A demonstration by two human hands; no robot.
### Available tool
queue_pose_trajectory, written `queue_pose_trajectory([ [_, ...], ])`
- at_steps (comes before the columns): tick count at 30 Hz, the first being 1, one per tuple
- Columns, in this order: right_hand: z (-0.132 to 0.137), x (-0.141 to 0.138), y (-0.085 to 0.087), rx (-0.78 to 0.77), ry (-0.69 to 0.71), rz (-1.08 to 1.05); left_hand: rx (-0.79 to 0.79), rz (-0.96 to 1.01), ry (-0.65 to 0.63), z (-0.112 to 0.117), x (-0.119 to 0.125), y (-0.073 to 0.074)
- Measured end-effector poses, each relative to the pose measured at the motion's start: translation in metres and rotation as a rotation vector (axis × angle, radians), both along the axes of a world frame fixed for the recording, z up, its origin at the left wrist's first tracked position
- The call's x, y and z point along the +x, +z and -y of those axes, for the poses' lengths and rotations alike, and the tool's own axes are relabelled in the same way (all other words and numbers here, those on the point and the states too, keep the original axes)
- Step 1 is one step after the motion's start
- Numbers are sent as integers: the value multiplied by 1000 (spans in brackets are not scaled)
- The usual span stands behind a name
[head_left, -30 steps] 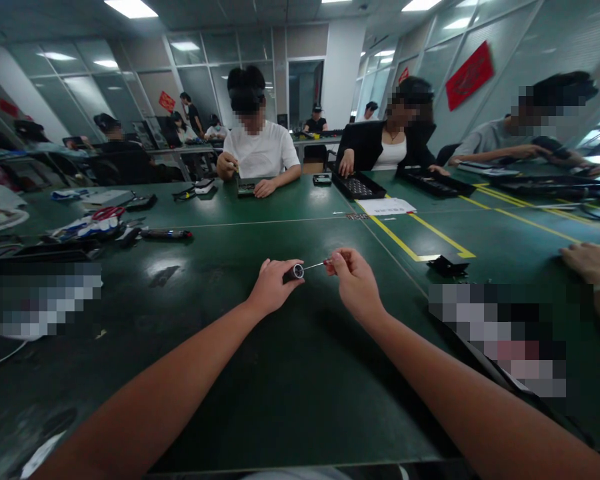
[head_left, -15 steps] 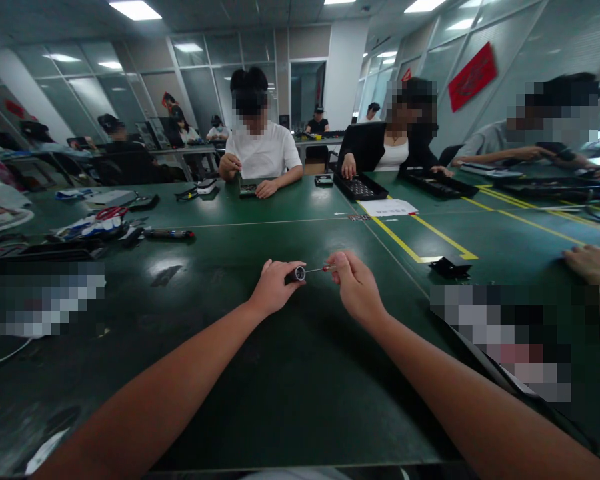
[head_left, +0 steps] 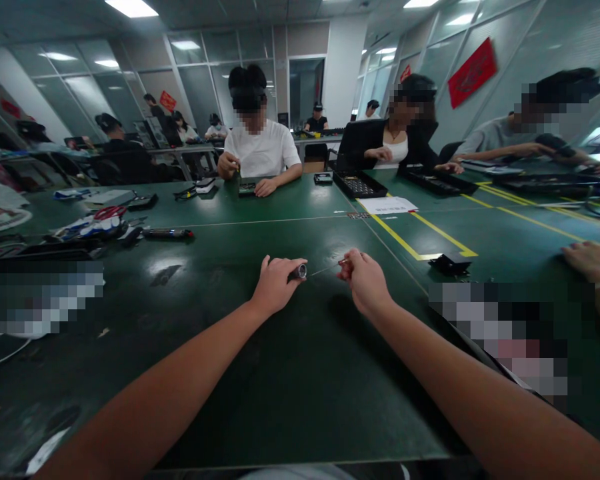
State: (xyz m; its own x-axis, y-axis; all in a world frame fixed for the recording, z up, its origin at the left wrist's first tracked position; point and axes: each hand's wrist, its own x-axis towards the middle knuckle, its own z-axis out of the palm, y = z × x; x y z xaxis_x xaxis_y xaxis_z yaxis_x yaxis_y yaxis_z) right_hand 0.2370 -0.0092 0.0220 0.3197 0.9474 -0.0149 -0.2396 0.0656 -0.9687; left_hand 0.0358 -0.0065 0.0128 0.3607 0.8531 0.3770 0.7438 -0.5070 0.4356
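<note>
My left hand is closed around a small dark cylinder, whose round, pale-rimmed end faces right. What the inside of that end looks like is too small to tell. Pinched in the fingers of my right hand is a thin screwdriver with a reddish handle, mostly hidden by the fingers. Its slim metal shaft points left at the cylinder, with a small gap between tip and rim. Both hands are held above the green table.
On the left lie a pen-like tool, a pile of tools and cables and a blurred-out white object. A black block and another blurred-out item are on the right. Co-workers sit opposite with black trays.
My right hand has drawn back slightly to the right with the screwdriver, so its tip now stands apart from the cylinder. My left hand has barely moved.
</note>
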Motion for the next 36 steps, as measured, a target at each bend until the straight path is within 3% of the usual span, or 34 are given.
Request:
queue_pose_trajectory([
  [3, 0, 0, -1, 93, -43, 115, -7, -19, 20, -2, 0, -3],
  [14, 15, -5, 5, 304, 17, 509, -16, -9, 11, -2, -1, -4],
  [23, 21, -6, 10, 326, 221, 563, -21, 18, 12, -4, -2, -5],
  [30, 22, -6, 7, 345, 117, 583, -30, 58, 6, -3, -1, -3],
  [36, 21, -5, 7, 351, 162, 559, -63, 85, 26, -4, -2, -3],
])
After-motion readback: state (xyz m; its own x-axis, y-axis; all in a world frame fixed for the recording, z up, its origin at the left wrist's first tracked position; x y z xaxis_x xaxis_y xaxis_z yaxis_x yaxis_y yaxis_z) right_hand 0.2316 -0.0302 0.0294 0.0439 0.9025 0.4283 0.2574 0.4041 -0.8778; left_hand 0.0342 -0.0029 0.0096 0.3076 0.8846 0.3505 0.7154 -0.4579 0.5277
